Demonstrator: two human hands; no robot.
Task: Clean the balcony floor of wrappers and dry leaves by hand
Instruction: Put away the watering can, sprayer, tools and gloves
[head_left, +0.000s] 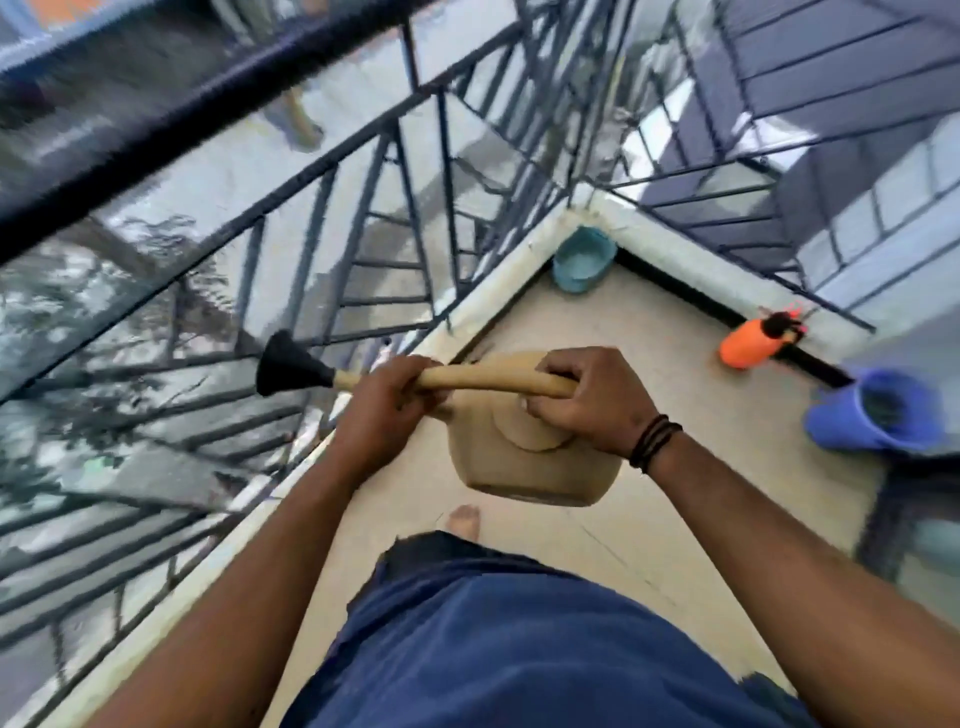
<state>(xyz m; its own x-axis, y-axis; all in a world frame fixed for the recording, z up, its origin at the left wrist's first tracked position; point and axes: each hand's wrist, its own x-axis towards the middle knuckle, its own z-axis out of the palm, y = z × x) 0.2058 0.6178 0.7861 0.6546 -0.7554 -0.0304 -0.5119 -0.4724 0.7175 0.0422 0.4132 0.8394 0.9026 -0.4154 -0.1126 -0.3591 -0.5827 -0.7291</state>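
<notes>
Watering can (524, 457), frame centre: left hand (387, 410) grips spout, right hand (587, 400) grips handle; tilting risks spill over railing (363, 218).

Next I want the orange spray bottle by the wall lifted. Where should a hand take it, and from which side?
Judging from this blurred view, grip the orange spray bottle round its body from above, on the open floor side. It seems to lean against the low wall, with its black nozzle head toward the wall, so the body is the clear part.
</notes>
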